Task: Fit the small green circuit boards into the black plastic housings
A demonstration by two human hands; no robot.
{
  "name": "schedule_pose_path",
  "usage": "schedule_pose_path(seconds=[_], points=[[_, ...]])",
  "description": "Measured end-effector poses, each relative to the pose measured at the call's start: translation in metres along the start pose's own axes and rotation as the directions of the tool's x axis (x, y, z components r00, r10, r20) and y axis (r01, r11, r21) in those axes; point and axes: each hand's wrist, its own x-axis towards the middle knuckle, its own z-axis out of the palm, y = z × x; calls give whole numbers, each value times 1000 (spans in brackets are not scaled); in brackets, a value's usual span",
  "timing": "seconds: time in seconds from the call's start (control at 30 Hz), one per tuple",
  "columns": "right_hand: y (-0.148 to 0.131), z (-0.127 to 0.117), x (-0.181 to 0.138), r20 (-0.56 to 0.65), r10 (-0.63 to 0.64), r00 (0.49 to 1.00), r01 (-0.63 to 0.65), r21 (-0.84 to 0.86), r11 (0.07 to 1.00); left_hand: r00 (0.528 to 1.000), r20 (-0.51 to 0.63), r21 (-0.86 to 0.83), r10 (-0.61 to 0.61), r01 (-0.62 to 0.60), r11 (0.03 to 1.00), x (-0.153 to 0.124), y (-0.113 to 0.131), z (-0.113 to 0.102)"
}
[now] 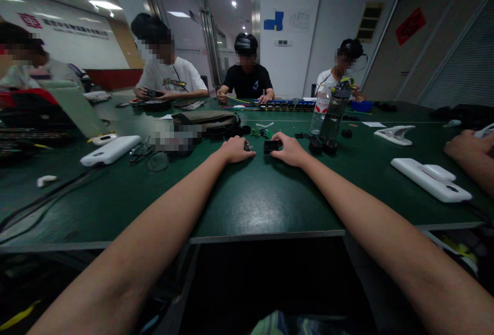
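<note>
Over the middle of the green table [250,201], my two hands rest a short way apart. My right hand [289,150] grips a small black open-topped box [271,147] by its right side, thumb in front and fingers behind. My left hand [236,150] is closed, with a small dark part with thin metallic bits [248,146] showing at its fingertips; its exact kind is too small to tell. Just beyond my hands lie small green circuit boards [266,133]. Dark blocks [315,144] sit to the right of my right hand.
Two bottles, one clear [319,113] and one dark [336,116], stand right of my hands. A white power bank [111,151] with a cable lies left, another white device [430,180] right. A fabric pouch [206,120] lies behind. Several people work around the table.
</note>
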Motion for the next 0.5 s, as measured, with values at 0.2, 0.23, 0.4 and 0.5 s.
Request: schedule_pose_path(seconds=[0.2, 0.23, 0.4, 0.5], points=[[1, 1, 0, 6, -3, 1000, 3, -4, 1000, 988, -71, -66, 138, -143, 988, 4, -8, 2], [1, 1, 0, 9, -4, 1000, 4, -4, 1000, 982, -94, -75, 161, -168, 983, 4, -8, 3], [-3, 1, -1, 58, 12, 998, -11, -18, 1000, 963, -174, -146, 206, -232, 962, 2, -4, 5], [-6, 1, -2, 93, 9, 996, -7, -25, 1000, 969, -165, -218, 183, -217, 952, 2, -1, 5]])
